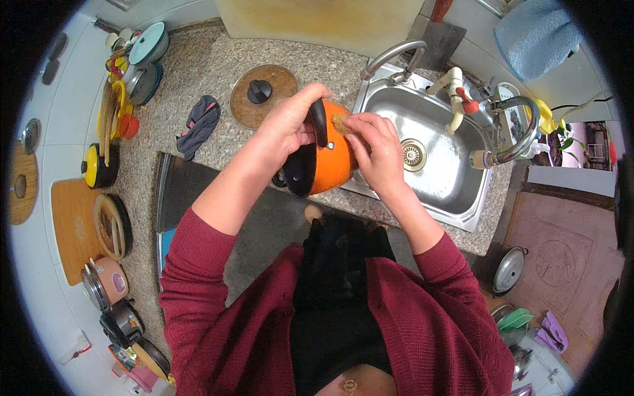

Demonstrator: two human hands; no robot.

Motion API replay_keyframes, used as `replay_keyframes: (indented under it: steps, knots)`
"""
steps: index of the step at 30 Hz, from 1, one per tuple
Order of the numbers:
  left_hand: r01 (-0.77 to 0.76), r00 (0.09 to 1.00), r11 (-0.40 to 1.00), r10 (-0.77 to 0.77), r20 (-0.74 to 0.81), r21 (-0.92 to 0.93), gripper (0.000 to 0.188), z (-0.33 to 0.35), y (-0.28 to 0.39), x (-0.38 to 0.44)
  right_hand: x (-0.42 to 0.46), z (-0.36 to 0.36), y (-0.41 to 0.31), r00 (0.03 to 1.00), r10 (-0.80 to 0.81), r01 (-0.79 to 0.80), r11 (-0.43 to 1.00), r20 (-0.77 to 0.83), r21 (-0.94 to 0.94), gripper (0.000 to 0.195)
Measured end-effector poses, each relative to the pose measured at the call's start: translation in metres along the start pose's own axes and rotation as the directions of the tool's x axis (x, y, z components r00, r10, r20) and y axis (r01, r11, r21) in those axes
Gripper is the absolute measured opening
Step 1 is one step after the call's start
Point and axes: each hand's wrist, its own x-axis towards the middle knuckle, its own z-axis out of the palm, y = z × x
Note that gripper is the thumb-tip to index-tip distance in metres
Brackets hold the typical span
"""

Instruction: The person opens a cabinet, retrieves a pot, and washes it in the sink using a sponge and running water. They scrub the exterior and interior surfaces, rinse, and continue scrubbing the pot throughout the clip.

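Observation:
An orange pot [333, 166] with a black interior is held tilted on its side, over the counter's front edge left of the sink. My left hand [292, 119] grips it at its black handle [319, 123]. My right hand [375, 148] presses a small yellowish-brown scouring pad [341, 124] against the pot's orange outside, near the handle's screw. A brown-tinted glass lid [245, 111] with a black knob lies on the counter behind my left hand. Farther left lies a crumpled dark grey cloth [199, 123] with pink parts.
The stainless steel sink [441, 183] is at the right, with a curved faucet [396, 47] at its back and a second faucet [527, 114] at its right. A cleaver [438, 42] leans behind it. Bowls, a yellow-lidded pot [90, 166], cutting boards [74, 232] and cookers line the left wall.

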Motion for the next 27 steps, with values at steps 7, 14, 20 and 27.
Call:
replay_keyframes:
  steps: [7, 14, 20, 27]
  knots:
    - [0.019, 0.998, 0.995, -0.013, 0.054, -0.097, 0.034, -0.006, -0.004, 0.023, -0.003, 0.006, -0.005, 0.998, -0.012, 0.012, 1.000, -0.067, 0.004, 0.024]
    - [-0.056, 0.998, 0.982, 0.055, -0.012, -0.179, 0.026, 0.007, -0.002, 0.017, -0.034, 0.004, -0.011, 0.988, -0.146, 0.146, 0.989, -0.059, 0.001, 0.028]
    - [-0.043, 0.999, 0.978, 0.045, 0.004, -0.204, 0.027, 0.007, -0.003, 0.023, -0.017, 0.000, -0.020, 0.972, -0.217, 0.223, 0.974, -0.095, 0.051, 0.028]
    - [-0.010, 1.000, 0.969, 0.009, -0.002, -0.247, 0.026, 0.006, -0.006, 0.029, -0.022, 0.006, -0.020, 0.956, -0.291, 0.291, 0.957, -0.026, -0.010, 0.032]
